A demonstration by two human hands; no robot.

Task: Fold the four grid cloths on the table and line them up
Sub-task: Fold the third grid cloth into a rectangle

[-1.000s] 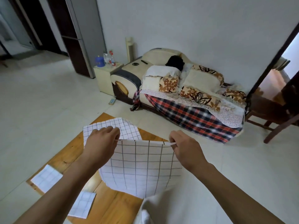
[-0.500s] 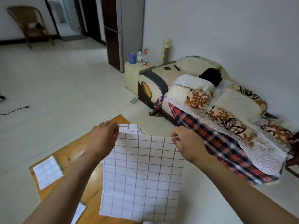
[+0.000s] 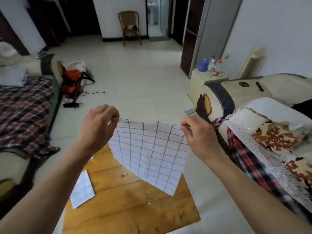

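Observation:
A white grid cloth (image 3: 150, 154) hangs in the air above the low wooden table (image 3: 128, 205). My left hand (image 3: 98, 127) pinches its top left corner and my right hand (image 3: 197, 134) pinches its top right corner, so the top edge is stretched between them. The cloth's lower end dangles over the table top. A folded grid cloth (image 3: 82, 190) lies flat on the table's left side, partly hidden behind my left forearm. Other grid cloths are not in sight.
A sofa with a red plaid cover and patterned cushions (image 3: 263, 141) stands close on the right. Another plaid-covered sofa (image 3: 22, 112) is on the left. A red bag with cables (image 3: 72, 83) lies on the tiled floor. A small cabinet with bottles (image 3: 207, 76) stands by the right sofa.
My view has swung left across the room. Both hands raised the cloth and pulled its top edge tauter and wider; it now hangs fully off the table.

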